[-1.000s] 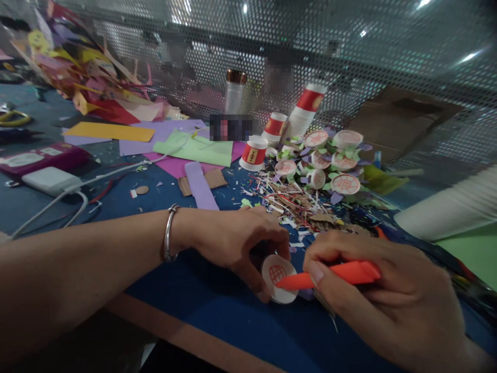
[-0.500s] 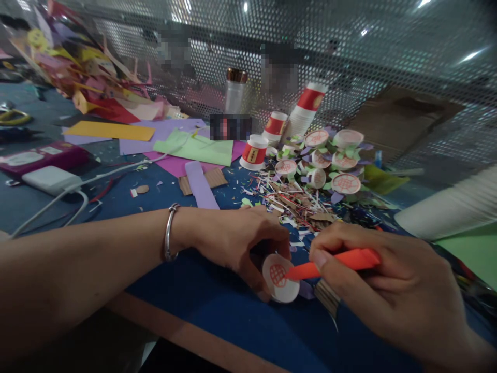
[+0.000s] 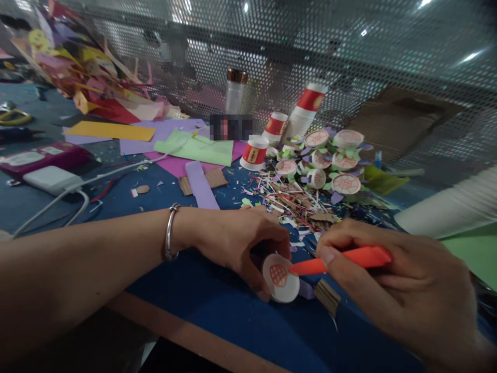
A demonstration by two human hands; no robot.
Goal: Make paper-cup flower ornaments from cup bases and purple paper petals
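My left hand [image 3: 244,243] wraps round a small white paper cup [image 3: 285,290], holding its round base toward me. On that base is a red-orange drawn shape with crossing lines. An orange marker [image 3: 349,261] is pinched in my right hand [image 3: 396,290], its tip at the upper right of the base; I cannot tell whether it touches. Beside the cup lie a purple paper piece [image 3: 306,290] and a bit of corrugated cardboard [image 3: 327,296]. The cup's far side is hidden by my left fingers.
Several decorated cup bottoms [image 3: 345,183] are piled behind paper scraps [image 3: 306,204]. Red-and-white cups [image 3: 254,154] and a clear bottle [image 3: 235,93] stand at the back. A long cup stack [image 3: 446,202] lies right; coloured paper [image 3: 194,147], a white adapter [image 3: 53,178] and cable are left.
My right hand and the marker have shifted a little right and up; the tip has left the drawing's right edge. A short line shows there. My left hand and the cup stay put.
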